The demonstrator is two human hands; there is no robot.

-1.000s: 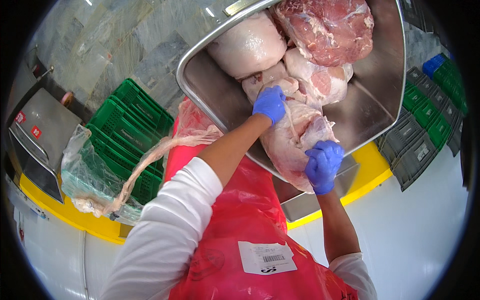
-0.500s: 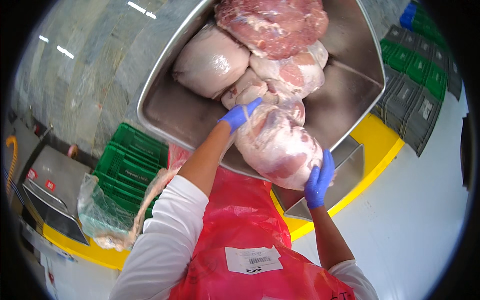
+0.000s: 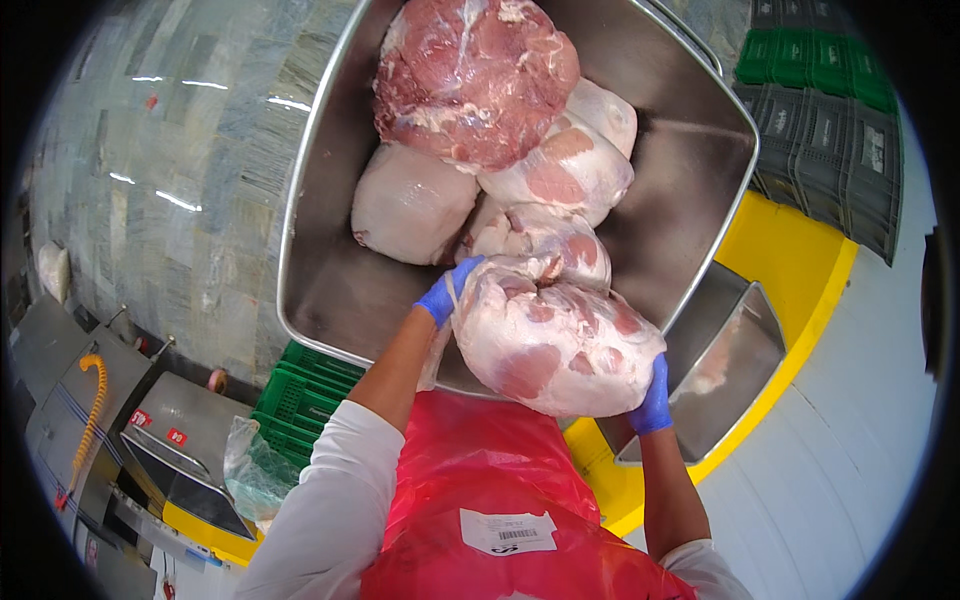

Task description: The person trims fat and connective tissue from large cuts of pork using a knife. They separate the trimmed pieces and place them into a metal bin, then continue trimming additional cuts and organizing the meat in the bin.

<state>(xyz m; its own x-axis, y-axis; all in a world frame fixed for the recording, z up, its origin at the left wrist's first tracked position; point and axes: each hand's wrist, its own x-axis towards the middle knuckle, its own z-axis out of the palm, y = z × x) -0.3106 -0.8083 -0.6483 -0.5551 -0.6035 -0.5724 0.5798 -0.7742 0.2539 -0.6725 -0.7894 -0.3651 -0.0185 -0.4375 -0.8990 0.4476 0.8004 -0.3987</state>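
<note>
A large raw meat joint (image 3: 560,345), pale with fat and pink patches, is held between my two blue-gloved hands over the near rim of a deep steel bin (image 3: 330,290). My left hand (image 3: 447,290) is closed at the joint's left end, its fingertips partly hidden behind the meat. At the right end my right hand (image 3: 652,400) grips the side, with some fingers out of sight beneath it. Farther inside the bin lie a dark red slab of meat (image 3: 470,85), a smooth pale joint (image 3: 413,205) and several other pale pink joints (image 3: 560,175).
Yellow framing (image 3: 790,260) and a smaller steel tray (image 3: 725,370) are right of the bin. Grey and green crates (image 3: 820,140) stand at the far right. On the left are green crates (image 3: 305,400), a plastic bag (image 3: 258,465) and steel equipment (image 3: 185,430).
Both hands have turned the joint so that it lies more sideways. The head view has shifted, showing more of the bin's inside and the equipment at left.
</note>
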